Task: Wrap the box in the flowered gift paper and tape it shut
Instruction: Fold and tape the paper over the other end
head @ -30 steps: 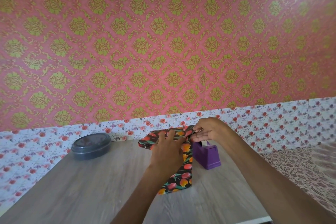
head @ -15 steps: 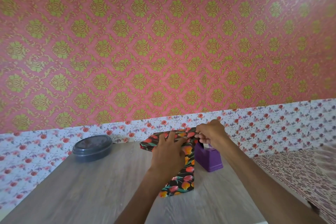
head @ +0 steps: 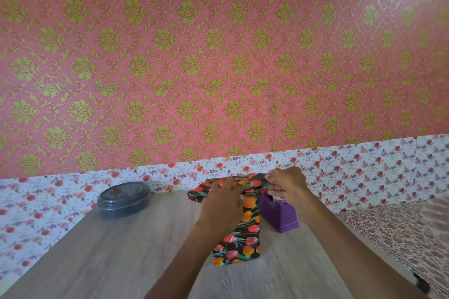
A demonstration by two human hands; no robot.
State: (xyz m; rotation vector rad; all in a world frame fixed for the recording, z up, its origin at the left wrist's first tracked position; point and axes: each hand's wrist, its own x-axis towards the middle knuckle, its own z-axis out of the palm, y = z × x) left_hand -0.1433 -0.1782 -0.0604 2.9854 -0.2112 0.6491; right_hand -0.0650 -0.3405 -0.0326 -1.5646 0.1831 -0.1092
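Note:
The box lies hidden inside black gift paper with red and orange flowers [head: 245,240] at the middle of the wooden table [head: 116,257]. A loose flap of the paper runs toward me. My left hand [head: 222,201] lies flat on top of the wrapped box with straight fingers, pressing the folded paper down. My right hand [head: 285,183] hovers over the purple tape dispenser [head: 279,216], which stands just right of the box. Its curled fingers pinch the end of the tape above the dispenser's front.
A dark round lidded container [head: 124,198] sits at the table's back left. Flowered white paper covers the lower wall behind the table. A patterned cloth [head: 401,233] lies to the right of the table.
My right hand drew back slightly from the paper's top edge and curled over the dispenser, taking the tape end. My left hand stayed on the box.

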